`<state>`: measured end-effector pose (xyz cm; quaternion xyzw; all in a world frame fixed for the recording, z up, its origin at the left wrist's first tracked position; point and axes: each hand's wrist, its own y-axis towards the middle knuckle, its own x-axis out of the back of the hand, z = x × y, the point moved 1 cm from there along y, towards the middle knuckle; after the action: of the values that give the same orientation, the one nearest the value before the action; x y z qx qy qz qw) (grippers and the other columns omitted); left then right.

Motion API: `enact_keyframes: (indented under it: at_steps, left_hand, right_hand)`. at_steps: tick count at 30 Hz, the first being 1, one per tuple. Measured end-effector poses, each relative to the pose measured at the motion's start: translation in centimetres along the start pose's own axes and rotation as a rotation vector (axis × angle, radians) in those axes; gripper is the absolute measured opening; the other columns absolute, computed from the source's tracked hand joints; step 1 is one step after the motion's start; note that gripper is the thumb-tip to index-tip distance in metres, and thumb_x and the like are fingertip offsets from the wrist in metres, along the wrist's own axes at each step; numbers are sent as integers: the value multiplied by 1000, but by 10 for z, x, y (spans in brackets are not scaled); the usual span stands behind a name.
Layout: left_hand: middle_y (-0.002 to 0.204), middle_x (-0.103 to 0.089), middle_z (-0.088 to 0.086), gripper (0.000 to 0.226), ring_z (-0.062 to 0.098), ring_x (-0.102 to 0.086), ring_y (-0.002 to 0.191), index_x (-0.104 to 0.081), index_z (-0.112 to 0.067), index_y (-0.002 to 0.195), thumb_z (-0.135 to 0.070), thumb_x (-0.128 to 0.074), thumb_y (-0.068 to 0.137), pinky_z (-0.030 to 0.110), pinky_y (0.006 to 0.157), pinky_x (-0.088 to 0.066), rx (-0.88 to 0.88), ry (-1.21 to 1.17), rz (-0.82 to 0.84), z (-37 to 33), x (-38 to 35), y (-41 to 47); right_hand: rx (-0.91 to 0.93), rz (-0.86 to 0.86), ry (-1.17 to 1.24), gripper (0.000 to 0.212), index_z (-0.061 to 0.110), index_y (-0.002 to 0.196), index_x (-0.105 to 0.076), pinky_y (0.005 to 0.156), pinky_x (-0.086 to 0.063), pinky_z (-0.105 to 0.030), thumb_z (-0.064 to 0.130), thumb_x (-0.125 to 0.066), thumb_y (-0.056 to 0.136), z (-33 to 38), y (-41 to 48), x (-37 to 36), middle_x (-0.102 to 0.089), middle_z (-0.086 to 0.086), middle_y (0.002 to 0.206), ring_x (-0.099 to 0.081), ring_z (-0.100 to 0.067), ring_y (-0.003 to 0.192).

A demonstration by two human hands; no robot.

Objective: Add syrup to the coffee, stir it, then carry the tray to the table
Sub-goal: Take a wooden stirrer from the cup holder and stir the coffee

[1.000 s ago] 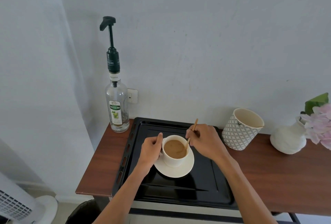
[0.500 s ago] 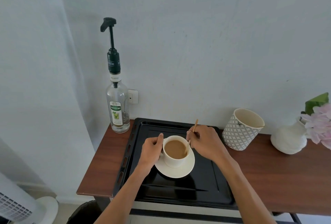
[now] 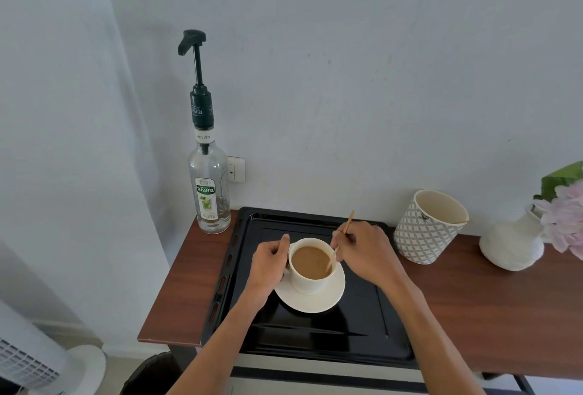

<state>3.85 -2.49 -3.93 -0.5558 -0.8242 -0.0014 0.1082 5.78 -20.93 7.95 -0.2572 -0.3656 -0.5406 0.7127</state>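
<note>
A white cup [image 3: 310, 281] of milky coffee [image 3: 309, 261] stands on a white saucer [image 3: 325, 301] in the middle of a black tray [image 3: 353, 331]. My left hand [image 3: 268, 263] grips the cup at its left side, where the handle is hidden. My right hand [image 3: 366, 251] pinches a thin wooden stirrer [image 3: 348, 221] whose lower end dips into the coffee at the cup's right edge. A clear syrup bottle [image 3: 209, 195] with a dark pump top stands upright at the tray's far left corner, against the wall.
The tray lies on a narrow brown wooden shelf [image 3: 504, 315] against a white wall. Right of the tray stand a patterned paper cup [image 3: 426, 230] and a white vase [image 3: 512, 244] with pink flowers. A white fan [image 3: 34, 366] sits on the floor at lower left.
The stirrer's tip has shifted a little within the cup and the coffee surface has moved. Both hands stay at the cup. The view has tilted slightly.
</note>
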Motion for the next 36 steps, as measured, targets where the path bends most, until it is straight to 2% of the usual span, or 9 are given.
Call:
enact_keyframes:
  at_steps: [4, 7, 12, 19, 22, 26, 29, 33, 36]
  left_hand:
    - [53, -44, 5, 60, 17, -41, 49, -48, 8, 66, -40, -49, 102, 25, 47, -34, -5, -8, 5, -1, 1, -1]
    - [51, -43, 4, 59, 16, -40, 48, -47, 4, 62, -39, -49, 102, 25, 45, -34, -17, -8, 3, -1, 1, -1]
    - [55, -45, 7, 59, 19, -42, 53, -46, 3, 63, -41, -49, 102, 28, 49, -35, 1, -14, 6, -1, 1, -1]
    - [56, -45, 9, 60, 21, -42, 54, -49, 9, 68, -39, -50, 102, 27, 48, -34, -8, -20, 9, -1, 1, -2]
    - [54, -44, 6, 58, 18, -41, 51, -49, 5, 62, -38, -50, 102, 25, 45, -35, -19, -16, 2, -2, 1, -2]
    - [49, -43, -2, 56, 12, -40, 49, -44, -15, 52, -38, -49, 103, 24, 48, -34, -16, -13, 6, -3, 1, -2]
    - [51, -45, 0, 56, 13, -41, 51, -46, -12, 54, -39, -48, 103, 26, 50, -34, -17, -18, 14, -4, 1, -4]
    - [54, -43, 5, 59, 18, -39, 53, -48, 6, 63, -38, -49, 102, 31, 55, -32, -32, -30, 21, -4, 1, -4]
    - [47, -41, -3, 59, 11, -38, 47, -47, -9, 51, -37, -50, 102, 30, 55, -33, -33, -12, 16, -3, 1, -2]
  right_hand:
    - [52, 70, 130, 29, 26, 80, -75, 84, -58, -29, 22, -56, 102, 12, 0, -16, -78, 13, 69, -72, 0, 74]
    - [49, -8, 132, 25, 25, 84, -74, 81, -58, -31, 21, -55, 101, 15, 6, -20, -78, 6, 72, -72, -4, 76]
    - [6, -129, -59, 25, 29, 79, -68, 65, -54, -34, 23, -56, 100, 1, 3, -6, -67, 16, 65, -66, -9, 66]
    - [35, 27, 160, 28, 29, 79, -72, 80, -58, -32, 22, -56, 101, 11, -2, -22, -77, 10, 69, -72, -5, 74]
    - [19, -43, 148, 25, 27, 85, -72, 82, -59, -35, 23, -55, 102, 15, 4, -22, -77, 7, 72, -72, -7, 80]
    - [-21, -93, 26, 25, 25, 84, -70, 78, -58, -41, 23, -52, 101, 2, 2, -10, -74, 9, 74, -71, -12, 80]
    - [-1, -11, 48, 28, 27, 78, -68, 73, -57, -36, 21, -52, 100, -3, -4, -9, -73, 9, 67, -71, -11, 71]
    - [79, 61, 150, 28, 29, 79, -69, 76, -55, -28, 23, -54, 101, 10, -2, -25, -77, 6, 68, -69, -5, 70]
    - [92, -22, 162, 26, 25, 83, -70, 76, -56, -29, 20, -53, 103, 15, 6, -26, -75, 5, 70, -70, -6, 73]
